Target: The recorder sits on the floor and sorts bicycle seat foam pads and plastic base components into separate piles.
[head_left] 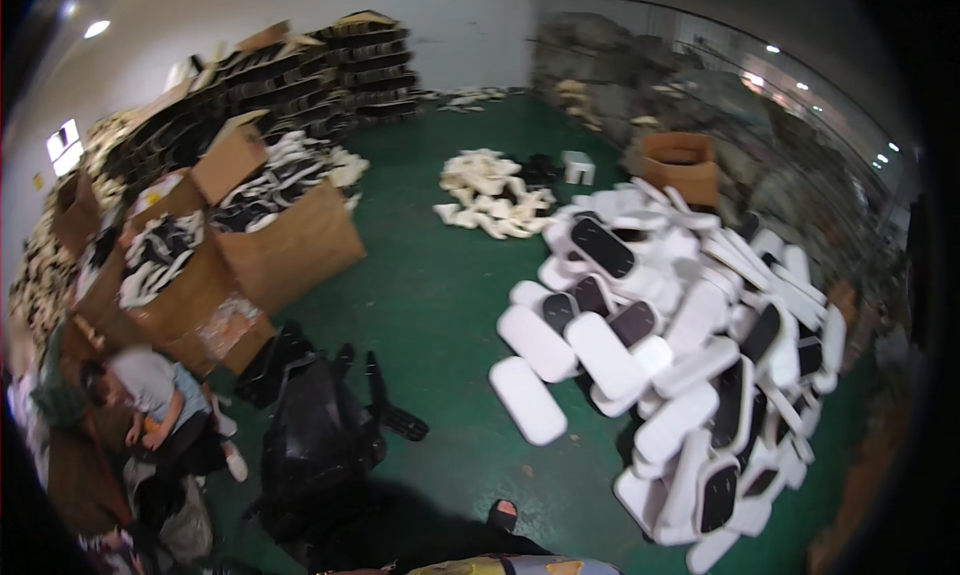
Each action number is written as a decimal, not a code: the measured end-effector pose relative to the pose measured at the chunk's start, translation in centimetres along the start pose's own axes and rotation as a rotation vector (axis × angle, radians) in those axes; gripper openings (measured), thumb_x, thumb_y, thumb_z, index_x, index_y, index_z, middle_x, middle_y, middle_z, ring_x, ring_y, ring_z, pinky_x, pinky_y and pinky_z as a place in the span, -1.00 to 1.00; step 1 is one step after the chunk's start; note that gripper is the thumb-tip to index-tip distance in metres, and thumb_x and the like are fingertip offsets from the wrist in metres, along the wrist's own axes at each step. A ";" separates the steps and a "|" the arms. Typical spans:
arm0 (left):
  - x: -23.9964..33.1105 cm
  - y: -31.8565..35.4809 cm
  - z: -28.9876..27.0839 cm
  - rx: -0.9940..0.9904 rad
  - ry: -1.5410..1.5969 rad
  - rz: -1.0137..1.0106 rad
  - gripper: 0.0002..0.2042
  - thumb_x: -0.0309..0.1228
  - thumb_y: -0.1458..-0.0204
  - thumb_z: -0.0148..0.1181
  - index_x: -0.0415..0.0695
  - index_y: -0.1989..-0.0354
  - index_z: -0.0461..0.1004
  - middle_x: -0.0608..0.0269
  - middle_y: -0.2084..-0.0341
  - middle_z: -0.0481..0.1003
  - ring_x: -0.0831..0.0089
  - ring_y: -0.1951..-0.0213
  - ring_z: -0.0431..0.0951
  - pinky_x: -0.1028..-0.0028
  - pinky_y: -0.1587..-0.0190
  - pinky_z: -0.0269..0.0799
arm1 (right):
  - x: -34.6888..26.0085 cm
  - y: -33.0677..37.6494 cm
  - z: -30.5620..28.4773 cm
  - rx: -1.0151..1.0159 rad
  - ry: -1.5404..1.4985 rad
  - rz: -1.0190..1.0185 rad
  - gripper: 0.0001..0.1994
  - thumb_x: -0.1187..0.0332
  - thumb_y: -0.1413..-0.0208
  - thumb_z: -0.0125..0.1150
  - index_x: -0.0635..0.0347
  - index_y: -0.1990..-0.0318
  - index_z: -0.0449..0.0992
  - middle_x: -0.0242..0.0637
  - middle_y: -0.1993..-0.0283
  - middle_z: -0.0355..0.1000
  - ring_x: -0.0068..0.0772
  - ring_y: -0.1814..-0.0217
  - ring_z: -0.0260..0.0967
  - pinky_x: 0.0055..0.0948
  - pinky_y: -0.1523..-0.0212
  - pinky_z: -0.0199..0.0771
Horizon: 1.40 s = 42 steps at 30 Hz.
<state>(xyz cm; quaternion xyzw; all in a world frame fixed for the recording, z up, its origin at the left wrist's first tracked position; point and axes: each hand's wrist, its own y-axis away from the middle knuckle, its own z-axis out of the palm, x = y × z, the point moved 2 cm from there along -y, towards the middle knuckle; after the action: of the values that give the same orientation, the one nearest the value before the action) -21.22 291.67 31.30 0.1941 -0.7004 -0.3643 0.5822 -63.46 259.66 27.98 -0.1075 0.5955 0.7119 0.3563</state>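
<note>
Neither of my hands shows in the head view. At the lower edge are patterned yellow cloth (460, 567) and my foot in a dark open-toed shoe (503, 516). To the right, a large heap of white rounded pads (604, 355), several with dark undersides, spreads over the floor. Nearer on my left lie black plastic-looking parts (320, 420), too dark to make out fully. A separate black piece with a long stem (395, 410) lies beside them.
Open cardboard boxes (290, 245) with black and white pieces stand left. A seated person (165, 405) is at the lower left. Stacked dark curved pieces (370, 65) line the back. Cream pieces (490, 195), a white stool (578, 167) and a brown carton (680, 175) stand farther off.
</note>
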 end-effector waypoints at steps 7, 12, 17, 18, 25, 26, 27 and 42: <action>5.9 -1.9 -3.0 0.232 0.244 -0.060 -0.68 -0.22 -0.21 0.04 -0.20 0.02 0.39 -0.01 0.13 0.49 0.31 0.11 0.45 0.27 0.04 0.34 | -13.7 -7.2 -12.9 -0.233 0.238 0.059 -0.60 0.18 -0.30 0.01 0.26 -0.15 0.39 -0.43 -0.04 0.42 -0.60 -0.05 0.29 -0.53 -0.13 0.27; 9.5 -6.3 -9.6 0.319 0.340 -0.025 -0.70 -0.24 -0.21 0.04 -0.21 0.03 0.40 0.02 0.13 0.50 0.33 0.11 0.46 0.29 0.03 0.35 | -24.0 -12.3 -19.8 -0.277 0.360 0.075 -0.60 0.18 -0.30 0.02 0.26 -0.15 0.39 -0.43 -0.04 0.43 -0.60 -0.05 0.29 -0.53 -0.12 0.28; 12.7 -12.0 -21.4 0.388 0.383 0.076 -0.71 -0.26 -0.21 0.04 -0.21 0.04 0.42 0.05 0.14 0.50 0.34 0.11 0.46 0.30 0.02 0.35 | -37.5 -17.5 -26.0 -0.244 0.483 0.055 -0.60 0.18 -0.30 0.02 0.26 -0.15 0.39 -0.43 -0.04 0.43 -0.60 -0.05 0.30 -0.53 -0.12 0.28; 13.4 -13.2 -24.3 0.399 0.391 0.101 -0.72 -0.27 -0.22 0.03 -0.21 0.05 0.42 0.06 0.14 0.50 0.35 0.10 0.46 0.30 0.02 0.35 | -40.6 -18.5 -27.1 -0.233 0.508 0.051 -0.60 0.18 -0.30 0.02 0.26 -0.15 0.39 -0.43 -0.04 0.43 -0.60 -0.05 0.30 -0.53 -0.12 0.28; 19.6 -18.0 -39.0 0.429 0.454 0.166 -0.74 -0.30 -0.22 0.03 -0.22 0.07 0.44 0.10 0.14 0.52 0.37 0.10 0.47 0.32 0.01 0.35 | -57.1 -23.3 -33.7 -0.218 0.592 0.063 -0.60 0.19 -0.29 0.03 0.26 -0.16 0.39 -0.43 -0.04 0.43 -0.60 -0.05 0.30 -0.52 -0.12 0.28; 20.0 -17.8 -40.3 0.425 0.460 0.149 -0.75 -0.30 -0.22 0.03 -0.22 0.07 0.45 0.11 0.15 0.52 0.37 0.10 0.47 0.32 0.01 0.36 | -57.9 -24.3 -33.8 -0.233 0.581 0.067 -0.60 0.19 -0.29 0.03 0.26 -0.16 0.38 -0.43 -0.04 0.43 -0.60 -0.05 0.30 -0.52 -0.12 0.28; 20.4 -17.4 -41.5 0.422 0.467 0.129 -0.75 -0.31 -0.22 0.03 -0.22 0.07 0.45 0.11 0.15 0.52 0.38 0.10 0.47 0.32 0.00 0.36 | -58.6 -25.3 -33.9 -0.250 0.570 0.071 -0.60 0.19 -0.29 0.03 0.26 -0.16 0.38 -0.43 -0.05 0.43 -0.61 -0.05 0.30 -0.52 -0.12 0.28; 34.4 -24.2 -54.5 0.498 0.643 -0.022 -0.70 -0.33 -0.24 0.02 -0.25 -0.03 0.46 0.17 0.07 0.53 0.38 0.01 0.47 0.36 -0.07 0.35 | -77.6 -35.3 -48.2 -0.423 0.631 0.020 -0.59 0.19 -0.28 0.04 0.26 -0.16 0.38 -0.42 -0.05 0.43 -0.61 -0.05 0.30 -0.51 -0.12 0.29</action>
<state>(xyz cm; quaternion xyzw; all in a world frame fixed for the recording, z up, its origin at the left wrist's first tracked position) 18.74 236.33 39.76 0.4407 -0.5476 -0.1103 0.7027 1.96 186.99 32.67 -0.3868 0.5170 0.7544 0.1182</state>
